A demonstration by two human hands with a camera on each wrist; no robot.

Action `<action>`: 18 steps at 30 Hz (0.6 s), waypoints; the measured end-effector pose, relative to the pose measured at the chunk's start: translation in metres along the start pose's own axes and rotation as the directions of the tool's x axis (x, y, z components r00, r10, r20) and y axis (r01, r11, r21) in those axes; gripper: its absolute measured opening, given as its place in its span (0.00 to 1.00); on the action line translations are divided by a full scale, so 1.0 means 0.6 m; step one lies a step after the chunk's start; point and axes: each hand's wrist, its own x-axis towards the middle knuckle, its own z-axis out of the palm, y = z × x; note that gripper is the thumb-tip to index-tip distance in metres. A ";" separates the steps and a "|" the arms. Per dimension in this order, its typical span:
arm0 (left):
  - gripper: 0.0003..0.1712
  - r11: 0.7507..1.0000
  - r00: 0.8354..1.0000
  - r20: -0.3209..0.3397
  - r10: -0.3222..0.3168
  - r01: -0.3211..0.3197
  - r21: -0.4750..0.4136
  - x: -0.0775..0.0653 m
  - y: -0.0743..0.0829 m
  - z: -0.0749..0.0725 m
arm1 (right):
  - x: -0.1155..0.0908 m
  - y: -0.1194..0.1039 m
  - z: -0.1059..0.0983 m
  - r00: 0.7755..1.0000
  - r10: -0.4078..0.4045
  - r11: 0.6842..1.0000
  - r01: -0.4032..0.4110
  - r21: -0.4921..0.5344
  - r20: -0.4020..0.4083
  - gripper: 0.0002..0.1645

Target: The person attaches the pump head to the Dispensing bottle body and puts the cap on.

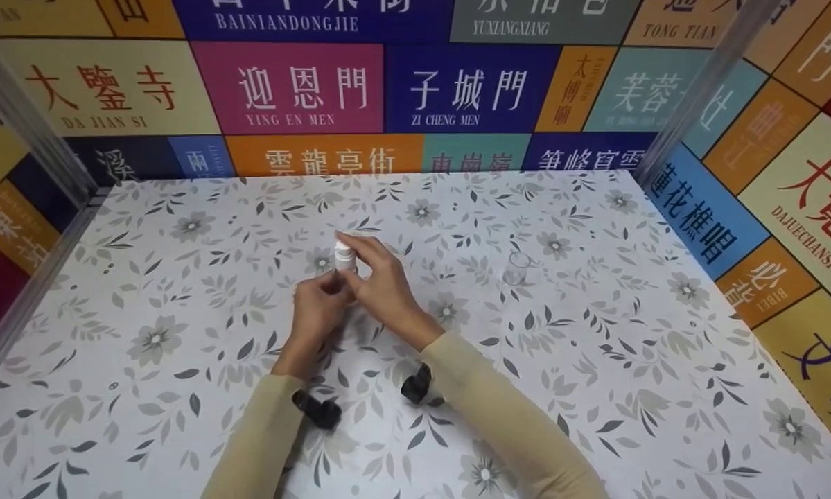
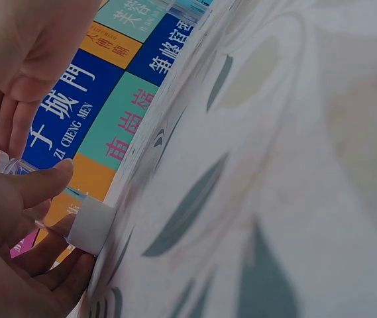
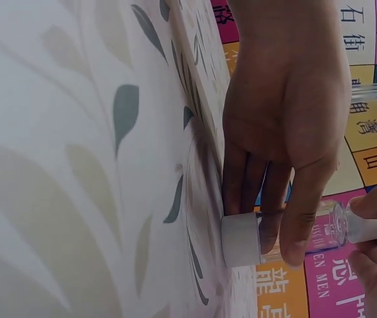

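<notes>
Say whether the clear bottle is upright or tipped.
Roughly upright: the clear bottle has its wide white end toward the tabletop, and the right hand holds the narrower white top.

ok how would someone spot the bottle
Look at the flower-patterned table. Near its middle, the left hand and right hand meet at the bottle. Unlike the clear cup to its right, it is held and has white ends.
</notes>
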 end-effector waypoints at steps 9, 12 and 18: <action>0.14 1.000 1.000 0.002 0.002 -0.002 -0.004 0.001 0.001 0.004 | -0.007 0.006 0.008 0.999 0.016 0.994 -0.012 0.106 -0.034 0.32; 0.16 1.000 1.000 0.010 -0.015 0.015 0.013 0.002 0.001 0.004 | -0.008 0.007 0.011 0.999 0.014 0.995 -0.009 0.099 -0.046 0.32; 0.16 1.000 1.000 0.005 0.004 -0.004 0.030 0.003 0.000 0.002 | -0.008 0.005 0.009 0.999 -0.007 0.999 0.010 0.053 -0.049 0.34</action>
